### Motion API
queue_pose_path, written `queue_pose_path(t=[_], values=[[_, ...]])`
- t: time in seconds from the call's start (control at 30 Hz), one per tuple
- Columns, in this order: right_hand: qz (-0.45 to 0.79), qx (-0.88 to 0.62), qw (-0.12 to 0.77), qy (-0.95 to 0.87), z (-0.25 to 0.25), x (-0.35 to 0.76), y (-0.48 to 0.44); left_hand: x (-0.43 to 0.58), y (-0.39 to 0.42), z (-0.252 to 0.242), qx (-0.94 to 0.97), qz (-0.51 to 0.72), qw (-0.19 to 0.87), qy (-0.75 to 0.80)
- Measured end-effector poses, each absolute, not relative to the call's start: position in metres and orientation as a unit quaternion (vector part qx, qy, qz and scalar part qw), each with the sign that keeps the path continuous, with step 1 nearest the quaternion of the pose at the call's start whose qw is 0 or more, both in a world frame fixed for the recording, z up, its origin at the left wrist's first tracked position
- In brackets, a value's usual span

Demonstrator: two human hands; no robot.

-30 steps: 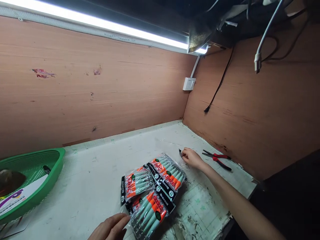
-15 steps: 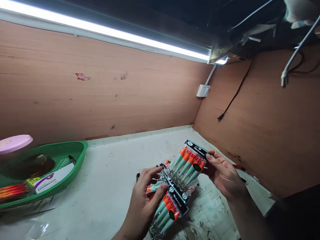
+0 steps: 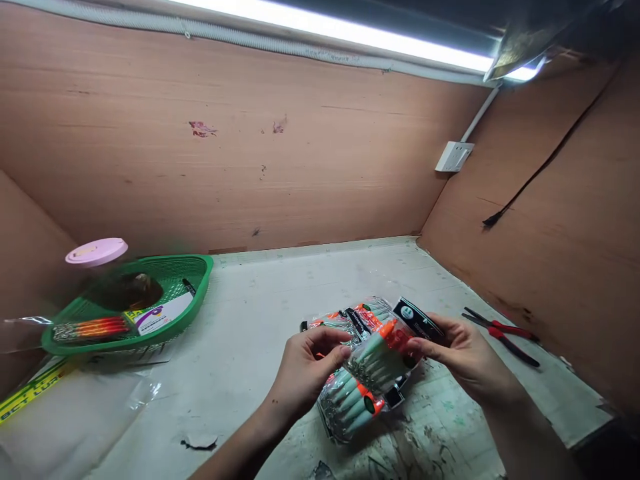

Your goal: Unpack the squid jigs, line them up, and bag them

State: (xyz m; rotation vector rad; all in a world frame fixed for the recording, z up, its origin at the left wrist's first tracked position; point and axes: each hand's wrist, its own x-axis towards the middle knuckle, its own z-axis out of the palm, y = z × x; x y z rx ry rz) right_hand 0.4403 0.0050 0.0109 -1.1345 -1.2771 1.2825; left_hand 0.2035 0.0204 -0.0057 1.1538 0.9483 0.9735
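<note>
My right hand (image 3: pixel 463 353) grips a clear packet (image 3: pixel 383 353) by its black header card, thumb in front. Inside the packet are tapered pieces in orange and pale green, with small metal bits at the lower left end. My left hand (image 3: pixel 307 367) has its thumb and fingers closed at the packet's left edge. Below it lies a pile of like packets (image 3: pixel 350 403) on the white worktop (image 3: pixel 240 387), partly covered by the held packet and my left hand.
Red-handled pliers (image 3: pixel 503 333) lie to the right. On the left, a green basket (image 3: pixel 203 280) holds a card, a bundle of red-orange sticks and a dark object; a pink disc (image 3: pixel 97 251) is above it. A plastic bag (image 3: pixel 75 413) lies in front. Brown walls enclose the worktop.
My view has swung left and down, bringing the pliers into full sight. The held packet has tilted and come lower over the pile, and my left hand has moved to its edge.
</note>
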Motion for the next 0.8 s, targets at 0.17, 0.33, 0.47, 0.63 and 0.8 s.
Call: queue_pose_path(t=[0.17, 0.33, 0.47, 0.63, 0.8], values=[[0.422, -0.400, 0.499, -0.643, 0.006, 0.439, -0.002, 0.199, 0.021, -0.011, 0.479, 0.464, 0.594, 0.450], [0.466, -0.412, 0.546, -0.561, 0.003, 0.431, 0.005, 0.183, 0.032, -0.015, 0.514, 0.464, 0.590, 0.415], [0.559, -0.414, 0.560, -0.450, 0.005, 0.418, 0.024, 0.168, 0.040, -0.013, 0.636, 0.418, 0.585, 0.279], [0.563, -0.412, 0.530, -0.483, 0.004, 0.397, 0.071, 0.156, 0.051, -0.018, 0.607, 0.462, 0.532, 0.367], [0.243, -0.451, 0.513, -0.689, -0.001, 0.358, 0.155, 0.136, 0.072, -0.023, 0.465, 0.496, 0.585, 0.443]])
